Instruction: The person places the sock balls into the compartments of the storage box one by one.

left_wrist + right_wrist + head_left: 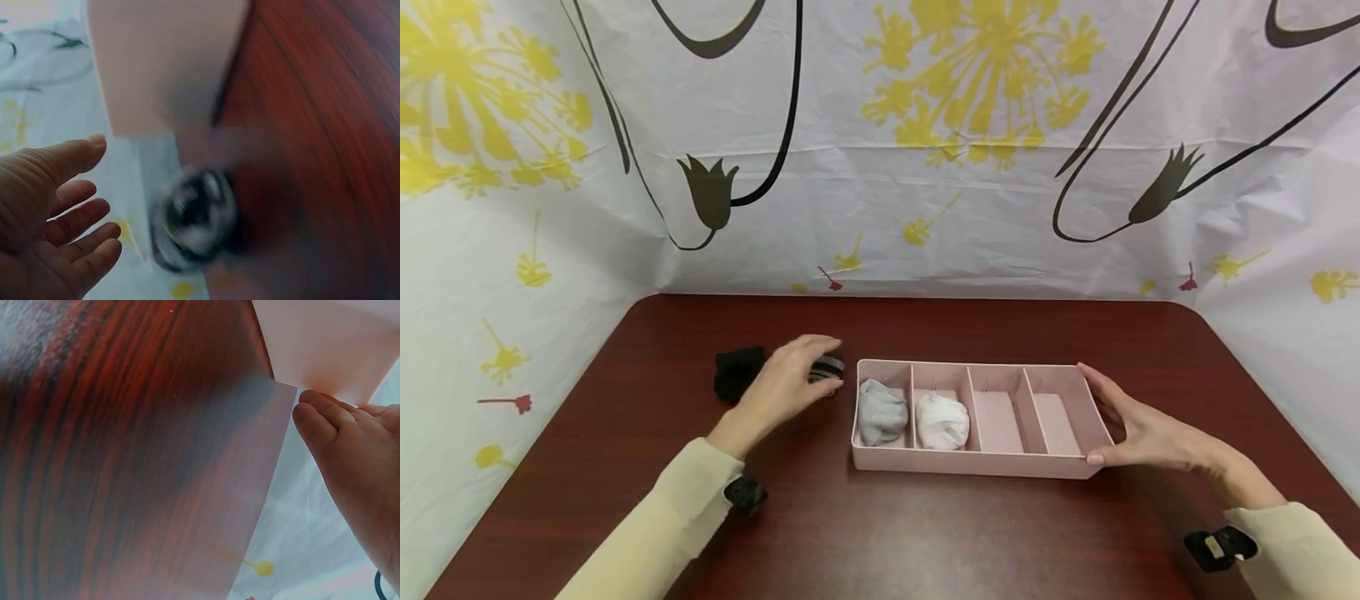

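A pink box with compartments [970, 462] stands on the table. My right hand [1157, 433] grips its right end, thumb at the front corner and fingers at the back one; in the right wrist view the fingers [319, 419] lie against the end wall. My left hand [786, 379] reaches over a rolled black-and-grey striped sock [827, 369], left of the box. The left wrist view has this striped sock [197, 212] blurred, apart from the spread thumb and fingers. A black rolled sock [737, 373] lies left of that hand, partly covered by it.
A grey rolled sock [882, 412] sits in the box's leftmost compartment and a white one [943, 422] in the compartment beside it. The dark red wooden table [925, 533] ends at a patterned white sheet [880, 225] behind and at both sides.
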A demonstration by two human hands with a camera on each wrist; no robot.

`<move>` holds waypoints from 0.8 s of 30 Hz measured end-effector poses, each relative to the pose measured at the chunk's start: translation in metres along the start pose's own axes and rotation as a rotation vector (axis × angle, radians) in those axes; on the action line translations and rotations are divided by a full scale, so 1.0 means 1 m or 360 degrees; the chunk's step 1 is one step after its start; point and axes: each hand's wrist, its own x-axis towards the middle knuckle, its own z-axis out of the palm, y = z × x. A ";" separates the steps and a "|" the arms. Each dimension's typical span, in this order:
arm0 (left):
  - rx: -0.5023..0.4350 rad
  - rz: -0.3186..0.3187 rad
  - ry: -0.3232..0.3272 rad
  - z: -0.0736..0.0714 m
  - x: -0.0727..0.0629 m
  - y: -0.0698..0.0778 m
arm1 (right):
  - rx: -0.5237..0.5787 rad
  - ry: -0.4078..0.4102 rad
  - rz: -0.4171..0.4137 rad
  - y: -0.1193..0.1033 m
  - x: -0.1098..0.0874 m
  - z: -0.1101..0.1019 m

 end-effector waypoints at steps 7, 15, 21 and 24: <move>0.0102 -0.0158 -0.0135 0.002 -0.006 -0.023 | -0.0010 0.0003 0.0022 0.000 -0.002 0.002; 0.0168 -0.0205 -0.0223 0.011 -0.004 -0.033 | 0.0003 0.0008 0.0023 0.000 -0.002 0.003; 0.0202 -0.0178 -0.0196 0.015 0.000 -0.034 | 0.0011 -0.0005 0.0030 -0.002 0.000 0.001; 0.0207 -0.0205 -0.0214 0.017 0.003 -0.033 | 0.0009 -0.0009 0.0036 -0.002 0.000 0.000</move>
